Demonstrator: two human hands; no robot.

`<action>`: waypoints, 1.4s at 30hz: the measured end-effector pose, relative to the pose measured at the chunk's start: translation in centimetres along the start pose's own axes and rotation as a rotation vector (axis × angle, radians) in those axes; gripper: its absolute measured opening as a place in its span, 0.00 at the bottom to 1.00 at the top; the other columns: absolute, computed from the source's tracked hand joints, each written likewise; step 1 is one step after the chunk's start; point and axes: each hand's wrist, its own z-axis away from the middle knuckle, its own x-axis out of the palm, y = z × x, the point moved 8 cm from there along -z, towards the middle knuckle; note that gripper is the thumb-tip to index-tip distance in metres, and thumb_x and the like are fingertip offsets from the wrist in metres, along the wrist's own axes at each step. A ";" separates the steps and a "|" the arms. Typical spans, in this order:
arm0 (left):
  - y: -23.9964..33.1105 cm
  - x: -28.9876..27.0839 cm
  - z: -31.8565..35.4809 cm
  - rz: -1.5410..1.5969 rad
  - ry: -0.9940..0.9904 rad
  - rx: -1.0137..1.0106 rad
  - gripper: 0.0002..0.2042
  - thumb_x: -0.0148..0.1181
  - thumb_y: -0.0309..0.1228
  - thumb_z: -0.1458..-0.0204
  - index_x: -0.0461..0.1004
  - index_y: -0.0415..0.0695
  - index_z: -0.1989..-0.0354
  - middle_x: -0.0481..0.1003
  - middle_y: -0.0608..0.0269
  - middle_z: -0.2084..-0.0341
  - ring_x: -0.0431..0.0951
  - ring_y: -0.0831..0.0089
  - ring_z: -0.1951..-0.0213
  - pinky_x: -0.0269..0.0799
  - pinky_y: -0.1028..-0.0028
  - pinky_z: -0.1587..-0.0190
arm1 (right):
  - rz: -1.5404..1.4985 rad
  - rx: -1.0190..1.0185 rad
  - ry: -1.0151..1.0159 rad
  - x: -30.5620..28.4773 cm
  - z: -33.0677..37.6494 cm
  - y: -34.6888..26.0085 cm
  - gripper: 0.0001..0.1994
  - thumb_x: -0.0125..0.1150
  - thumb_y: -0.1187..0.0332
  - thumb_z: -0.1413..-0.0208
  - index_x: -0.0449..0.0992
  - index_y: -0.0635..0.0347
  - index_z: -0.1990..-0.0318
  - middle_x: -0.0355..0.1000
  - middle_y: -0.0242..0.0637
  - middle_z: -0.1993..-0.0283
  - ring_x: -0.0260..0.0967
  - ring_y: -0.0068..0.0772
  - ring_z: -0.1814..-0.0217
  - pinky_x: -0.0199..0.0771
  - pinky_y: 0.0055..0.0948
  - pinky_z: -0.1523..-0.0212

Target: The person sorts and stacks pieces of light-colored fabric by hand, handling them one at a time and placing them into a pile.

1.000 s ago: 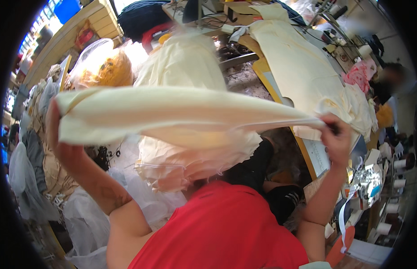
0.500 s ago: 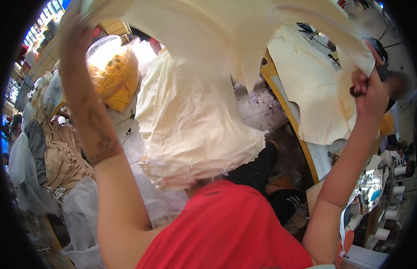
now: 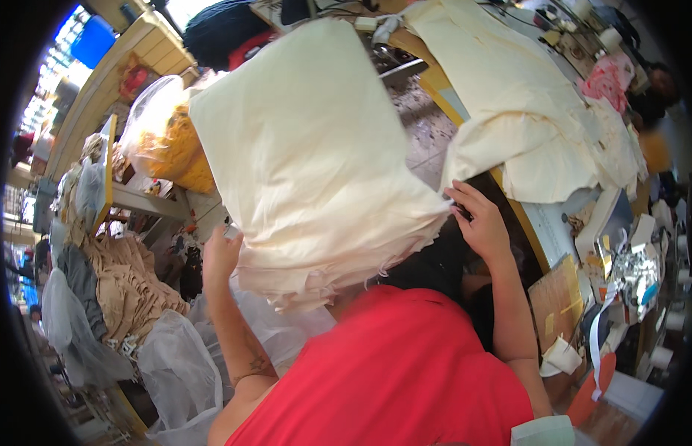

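Observation:
A stack of cream fabric pieces (image 3: 309, 149) lies across my lap, its top piece spread nearly flat and its layered, uneven edges bunched toward me. At the left edge of the stack, my left hand (image 3: 222, 256) is closed, with a bit of pale cloth at its fingertips. My right hand (image 3: 478, 223) pinches the top piece's corner on the right side, fingers bent over it. More cream fabric (image 3: 517, 111) is draped over the table (image 3: 535, 227) at the right, with one fold hanging toward my right hand.
At the left stand a clear bag of yellow-orange material (image 3: 167, 145) and a heap of tan garments (image 3: 127, 282). Clear plastic bags (image 3: 179, 368) lie by my left arm. A sewing machine (image 3: 632, 260) and white thread cones stand at the right. A dark bundle (image 3: 223, 33) sits at the far side.
Both hands have come down from high up at the sides. The cream piece that was spread in the air between them now rests on the stack over my lap.

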 end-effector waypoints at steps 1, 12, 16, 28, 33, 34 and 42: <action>2.7 -0.1 0.0 0.048 0.138 0.114 0.19 0.60 0.34 0.42 0.72 0.34 0.47 0.80 0.45 0.61 0.82 0.55 0.58 0.75 0.62 0.53 | -0.016 0.038 0.079 -1.2 0.8 -1.2 0.11 0.61 0.79 0.45 0.79 0.64 0.53 0.79 0.47 0.56 0.78 0.46 0.54 0.75 0.33 0.52; 39.0 17.0 3.2 0.439 -0.513 0.917 0.10 0.65 0.31 0.44 0.73 0.37 0.67 0.78 0.62 0.74 0.75 0.74 0.70 0.71 0.72 0.65 | 0.048 0.491 0.089 -0.9 8.9 5.5 0.16 0.65 0.64 0.42 0.73 0.70 0.55 0.75 0.56 0.62 0.76 0.56 0.61 0.74 0.44 0.60; 40.6 21.8 4.4 0.577 -0.807 0.870 0.07 0.68 0.27 0.48 0.75 0.38 0.71 0.78 0.66 0.75 0.74 0.77 0.72 0.70 0.74 0.68 | -0.005 0.523 0.126 -1.3 9.0 5.7 0.14 0.64 0.66 0.42 0.72 0.69 0.59 0.75 0.56 0.61 0.75 0.58 0.61 0.74 0.44 0.61; 38.8 13.8 7.4 0.842 -1.081 0.737 0.21 0.67 0.19 0.50 0.77 0.37 0.45 0.82 0.62 0.72 0.79 0.83 0.69 0.73 0.82 0.64 | 0.433 -0.073 0.195 -0.2 2.5 0.9 0.08 0.62 0.68 0.44 0.70 0.58 0.69 0.67 0.39 0.72 0.71 0.43 0.68 0.72 0.39 0.68; 39.2 12.3 7.3 0.730 -0.994 0.769 0.22 0.68 0.20 0.50 0.76 0.37 0.44 0.80 0.66 0.74 0.78 0.84 0.70 0.72 0.82 0.64 | 0.476 -0.041 0.187 -0.2 2.1 0.5 0.09 0.61 0.66 0.43 0.68 0.56 0.70 0.66 0.37 0.72 0.70 0.40 0.71 0.72 0.37 0.70; 38.7 12.7 6.8 0.797 -0.974 0.749 0.22 0.68 0.21 0.50 0.76 0.37 0.44 0.80 0.67 0.74 0.77 0.84 0.71 0.71 0.82 0.65 | 0.462 -0.037 0.186 -1.2 2.2 0.2 0.07 0.61 0.66 0.43 0.70 0.57 0.68 0.67 0.38 0.72 0.71 0.43 0.70 0.73 0.40 0.70; 38.3 9.8 6.2 0.860 -0.383 0.819 0.12 0.67 0.26 0.50 0.69 0.40 0.78 0.67 0.73 0.83 0.64 0.84 0.77 0.59 0.79 0.72 | 0.564 0.318 0.623 -16.4 -4.9 9.5 0.12 0.63 0.71 0.45 0.74 0.62 0.54 0.72 0.48 0.57 0.74 0.52 0.56 0.74 0.44 0.58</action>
